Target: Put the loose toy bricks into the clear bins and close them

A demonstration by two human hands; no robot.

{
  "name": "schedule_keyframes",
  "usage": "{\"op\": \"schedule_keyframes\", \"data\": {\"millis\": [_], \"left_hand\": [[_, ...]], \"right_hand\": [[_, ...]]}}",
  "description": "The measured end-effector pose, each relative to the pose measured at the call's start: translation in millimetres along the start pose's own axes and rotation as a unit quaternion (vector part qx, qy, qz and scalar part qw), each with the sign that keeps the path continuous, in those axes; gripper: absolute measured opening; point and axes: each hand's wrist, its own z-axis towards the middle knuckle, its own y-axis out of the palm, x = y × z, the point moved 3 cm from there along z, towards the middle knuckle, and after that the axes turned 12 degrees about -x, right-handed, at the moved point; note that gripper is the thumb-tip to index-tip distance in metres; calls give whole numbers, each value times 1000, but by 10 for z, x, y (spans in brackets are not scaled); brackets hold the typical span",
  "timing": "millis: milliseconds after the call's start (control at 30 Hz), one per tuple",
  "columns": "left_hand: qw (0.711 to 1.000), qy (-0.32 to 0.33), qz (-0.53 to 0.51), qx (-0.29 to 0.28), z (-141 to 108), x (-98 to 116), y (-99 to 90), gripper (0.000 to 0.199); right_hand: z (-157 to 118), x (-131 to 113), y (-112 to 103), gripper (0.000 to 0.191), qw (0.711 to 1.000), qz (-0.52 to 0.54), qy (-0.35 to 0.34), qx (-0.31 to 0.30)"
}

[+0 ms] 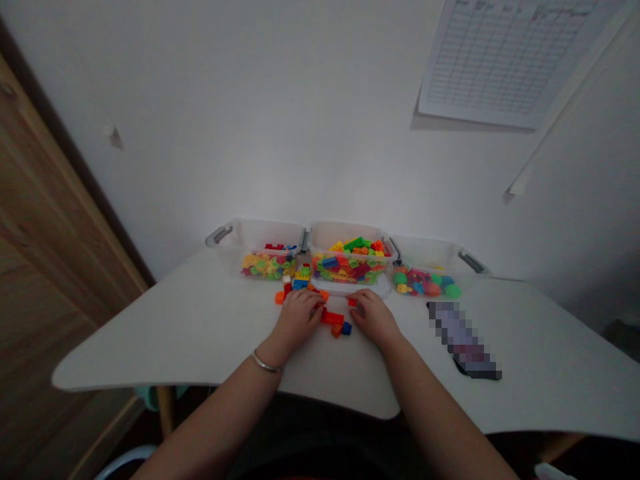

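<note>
My left hand [300, 317], with a silver bracelet at the wrist, is closed at the left end of a red brick piece [333, 318]. Beside that piece's right end are an orange brick [337, 331] and a blue brick [347, 329]. My right hand [370, 315] pinches a small red brick [352, 303] between its fingertips, a little to the right. Just beyond my left hand lie more joined bricks, among them a blue one [301, 284] and an orange one [279, 298]. My fingers hide part of them.
Three clear bins of colourful pieces stand along the wall: left [270, 233], middle [350, 233] and right [425, 250]. A clear lid [383, 287] lies before the middle one. A phone, pixelated [463, 340], rests on the white table [200, 333] at right.
</note>
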Motion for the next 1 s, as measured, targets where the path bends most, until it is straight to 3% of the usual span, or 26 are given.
{"op": "schedule_keyframes", "data": {"millis": [267,500,633,733,867,1000], "left_hand": [[1000,-3,8,7,-5,-8,5,20],[1000,-18,20,-9,-2,-9,30,27],[999,-26,30,-23,-10,-9,58,31],[999,-30,32,-28,-15,-3,56,32],[997,-45,34,-47,-18,13,44,34],[997,-44,30,-50,-18,19,43,36]], "right_hand": [[-24,-9,-22,27,998,-46,40,11],[-37,-35,-2,21,999,-23,42,0],[-33,-22,43,21,999,12,30,23],[-14,-54,-15,13,993,64,-12,101],[10,-156,-305,3,951,93,-101,278],[109,-201,-623,6,928,78,-88,355]]}}
